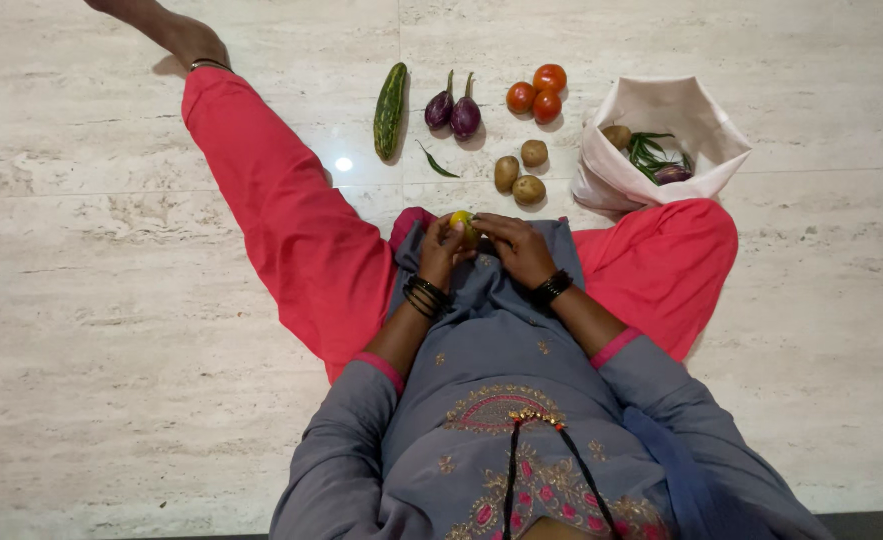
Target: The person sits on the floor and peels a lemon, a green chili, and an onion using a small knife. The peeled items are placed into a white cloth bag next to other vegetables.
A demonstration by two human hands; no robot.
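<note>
I sit on a pale stone floor with one leg stretched out to the left. My left hand (443, 250) is closed around a small yellow-green lemon (465, 226) held above my lap. My right hand (520, 246) rests beside it, fingertips touching the lemon. On the floor just beyond my hands lie three brown potatoes (521, 173), a green chilli (438, 163), two purple eggplants (455, 111), three red tomatoes (539, 94) and a long green cucumber (391, 110).
A pale cloth bag (662, 140) stands open at the right by my bent knee, holding a potato, green chillies and a purple vegetable. My outstretched leg in red trousers (272, 200) crosses the floor at the left.
</note>
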